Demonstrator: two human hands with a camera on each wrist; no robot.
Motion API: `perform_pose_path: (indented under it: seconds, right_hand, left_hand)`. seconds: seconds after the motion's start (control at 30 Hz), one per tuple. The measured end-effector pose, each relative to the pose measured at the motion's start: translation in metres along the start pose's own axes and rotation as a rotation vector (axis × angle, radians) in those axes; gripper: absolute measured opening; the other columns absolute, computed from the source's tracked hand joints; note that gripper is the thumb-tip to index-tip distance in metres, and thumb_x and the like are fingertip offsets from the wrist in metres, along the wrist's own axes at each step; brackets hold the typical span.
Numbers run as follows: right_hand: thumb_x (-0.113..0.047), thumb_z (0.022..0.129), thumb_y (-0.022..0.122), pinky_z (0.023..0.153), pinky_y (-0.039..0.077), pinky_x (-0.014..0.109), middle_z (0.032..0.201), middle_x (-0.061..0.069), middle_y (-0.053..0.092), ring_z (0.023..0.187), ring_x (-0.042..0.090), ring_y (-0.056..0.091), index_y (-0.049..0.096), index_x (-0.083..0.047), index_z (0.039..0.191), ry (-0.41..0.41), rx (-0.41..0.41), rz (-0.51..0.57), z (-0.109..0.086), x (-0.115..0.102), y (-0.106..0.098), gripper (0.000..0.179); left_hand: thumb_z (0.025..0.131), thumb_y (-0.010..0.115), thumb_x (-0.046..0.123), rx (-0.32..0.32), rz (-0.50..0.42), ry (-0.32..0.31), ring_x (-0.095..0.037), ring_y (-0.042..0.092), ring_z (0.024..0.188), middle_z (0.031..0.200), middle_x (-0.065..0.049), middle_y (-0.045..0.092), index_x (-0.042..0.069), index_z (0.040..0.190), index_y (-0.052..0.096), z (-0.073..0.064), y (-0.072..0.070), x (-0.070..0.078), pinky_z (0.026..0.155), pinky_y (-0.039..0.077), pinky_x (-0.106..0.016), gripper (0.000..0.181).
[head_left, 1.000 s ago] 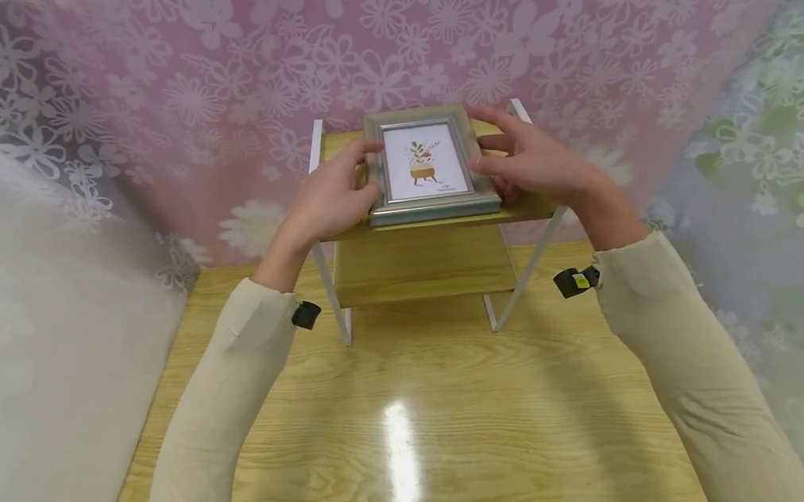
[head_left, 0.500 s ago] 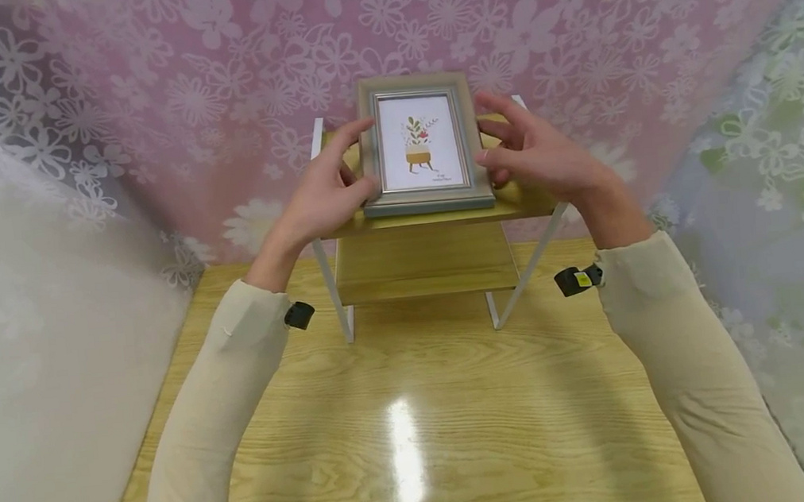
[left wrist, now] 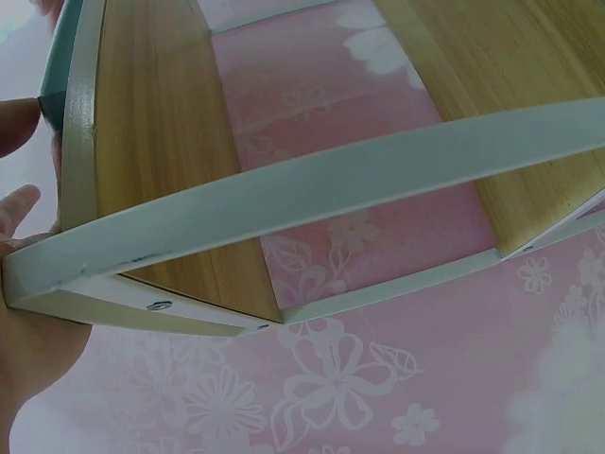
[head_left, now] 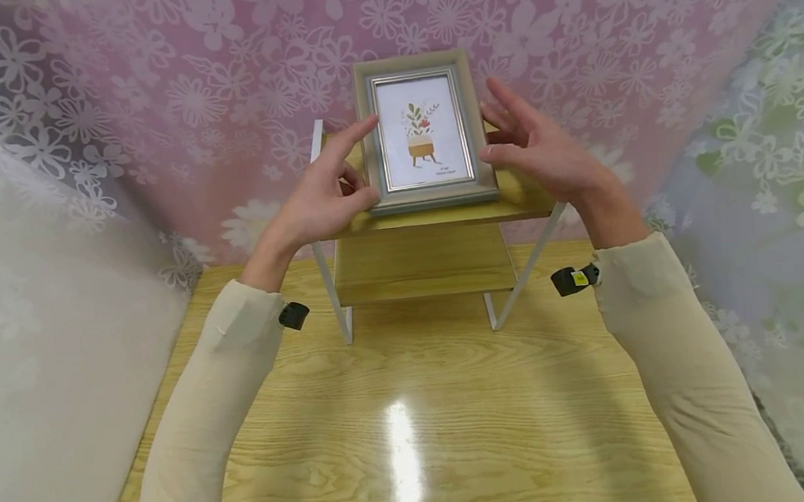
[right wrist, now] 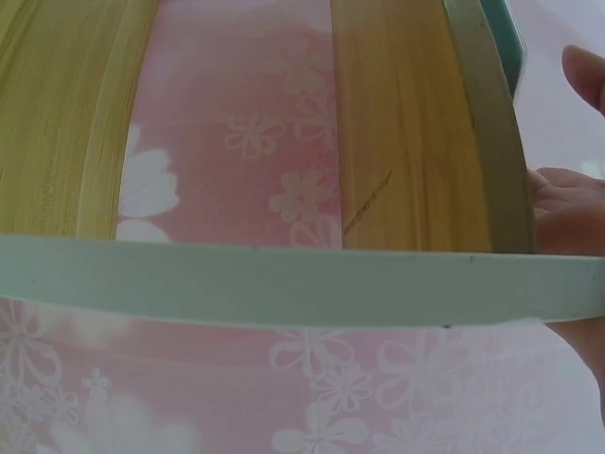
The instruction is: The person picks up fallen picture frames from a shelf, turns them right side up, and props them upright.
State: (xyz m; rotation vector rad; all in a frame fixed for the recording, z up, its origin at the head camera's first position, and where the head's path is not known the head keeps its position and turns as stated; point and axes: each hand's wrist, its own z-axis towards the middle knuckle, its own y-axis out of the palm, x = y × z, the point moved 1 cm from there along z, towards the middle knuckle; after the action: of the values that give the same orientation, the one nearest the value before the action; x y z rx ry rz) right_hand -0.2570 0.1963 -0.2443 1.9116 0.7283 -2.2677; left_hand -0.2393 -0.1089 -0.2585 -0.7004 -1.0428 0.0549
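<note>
The picture frame [head_left: 424,132] is sitting tilted near the front edge of the upper shelf [head_left: 521,202], far end raised; its long axis is pointing rearward; the left hand [head_left: 325,190] is touching its left side with index finger and thumb; the right hand [head_left: 547,150], about equally near, is seemingly touching its right side; whether either grip is grasping, the views are not showing.

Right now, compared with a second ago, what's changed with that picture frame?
The picture frame has tilted up: its far edge rose in front of the pink wall. The left hand and right hand have stayed at its sides. The stand hasn't moved.
</note>
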Motion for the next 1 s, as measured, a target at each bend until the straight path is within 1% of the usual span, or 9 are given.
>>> perform_pose_path:
  seconds: [0.13, 0.23, 0.33, 0.4, 0.53, 0.6, 0.77, 0.9, 1.0]
  right_hand:
    - [-0.007, 0.094, 0.064, 0.119, 0.023, 0.050, 0.167, 0.002, 0.009, 0.151, 0.028, 0.019, 0.010, -0.031, 0.161, -0.035, 0.002, 0.021, 0.000, 0.002, 0.000, 0.090]
    - [-0.003, 0.092, 0.066, 0.116, 0.032, 0.040, 0.167, 0.000, 0.010, 0.148, 0.033, 0.026, 0.012, -0.031, 0.161, -0.065, 0.002, 0.040, -0.001, 0.003, 0.000, 0.092]
    - [0.002, 0.090, 0.066, 0.104, 0.044, 0.025, 0.167, -0.001, 0.011, 0.144, 0.037, 0.034, 0.013, -0.031, 0.161, -0.084, 0.004, 0.058, -0.001, 0.004, 0.000, 0.094]
    - [0.005, 0.089, 0.065, 0.097, 0.047, 0.019, 0.167, -0.002, 0.011, 0.147, 0.031, 0.029, 0.013, -0.030, 0.161, -0.100, 0.003, 0.079, -0.001, 0.005, 0.000, 0.095]
    - [0.008, 0.087, 0.063, 0.092, 0.048, 0.017, 0.167, -0.004, 0.009, 0.150, 0.023, 0.024, 0.012, -0.032, 0.161, -0.122, -0.004, 0.081, -0.002, 0.005, 0.001, 0.098]
    - [0.008, 0.087, 0.062, 0.090, 0.049, 0.018, 0.167, -0.004, 0.009, 0.146, 0.024, 0.031, 0.012, -0.034, 0.160, -0.129, -0.005, 0.072, -0.003, 0.005, 0.001, 0.098]
    - [0.012, 0.086, 0.062, 0.086, 0.052, 0.020, 0.167, -0.005, 0.010, 0.126, 0.030, 0.052, 0.012, -0.030, 0.161, -0.166, -0.012, 0.063, -0.005, 0.005, 0.000, 0.100]
    - [0.015, 0.085, 0.062, 0.089, 0.053, 0.020, 0.167, -0.006, 0.009, 0.127, 0.034, 0.053, 0.011, -0.025, 0.161, -0.193, -0.029, 0.055, -0.005, 0.006, 0.000, 0.101]
    - [0.016, 0.084, 0.063, 0.089, 0.053, 0.021, 0.167, -0.006, 0.009, 0.125, 0.035, 0.055, 0.011, -0.024, 0.161, -0.208, -0.037, 0.054, -0.004, 0.006, 0.000, 0.101]
  left_hand:
    - [0.091, 0.062, 0.000, -0.019, -0.023, 0.000, -0.019, 0.057, 0.087, 0.137, -0.010, 0.046, 0.022, 0.160, 0.022, -0.001, -0.001, 0.003, 0.079, 0.051, -0.033, 0.083]
    - [0.091, 0.061, -0.001, -0.025, -0.047, -0.018, -0.025, 0.055, 0.102, 0.151, -0.010, 0.035, 0.018, 0.160, 0.019, -0.004, -0.001, 0.014, 0.090, 0.050, -0.039, 0.083]
    - [0.091, 0.061, -0.002, -0.022, -0.048, -0.030, -0.030, 0.047, 0.119, 0.157, -0.011, 0.027, 0.012, 0.160, 0.017, -0.007, -0.001, 0.023, 0.101, 0.045, -0.044, 0.083]
    - [0.091, 0.061, -0.002, -0.016, -0.050, -0.026, -0.032, 0.040, 0.129, 0.158, -0.013, 0.025, 0.010, 0.160, 0.016, -0.008, -0.001, 0.027, 0.106, 0.041, -0.048, 0.083]
    - [0.090, 0.061, -0.005, -0.003, -0.037, -0.005, -0.031, 0.032, 0.142, 0.164, -0.011, 0.017, 0.006, 0.159, 0.015, -0.008, 0.000, 0.029, 0.109, 0.038, -0.048, 0.084]
    - [0.089, 0.061, -0.006, -0.003, -0.035, -0.001, -0.032, 0.032, 0.143, 0.166, -0.008, 0.013, 0.005, 0.159, 0.014, -0.008, 0.001, 0.029, 0.107, 0.041, -0.046, 0.085]
    - [0.090, 0.061, -0.007, -0.001, -0.066, -0.010, -0.035, 0.044, 0.135, 0.166, -0.004, 0.010, 0.007, 0.160, 0.013, -0.008, 0.002, 0.031, 0.097, 0.050, -0.041, 0.086]
    - [0.089, 0.062, -0.007, 0.012, -0.068, -0.007, -0.034, 0.047, 0.131, 0.166, -0.003, 0.012, 0.008, 0.160, 0.014, -0.008, 0.003, 0.028, 0.094, 0.052, -0.040, 0.086]
    - [0.089, 0.063, -0.007, 0.028, -0.062, 0.006, -0.032, 0.049, 0.129, 0.166, -0.001, 0.013, 0.010, 0.160, 0.015, -0.004, 0.004, 0.017, 0.093, 0.052, -0.040, 0.088]
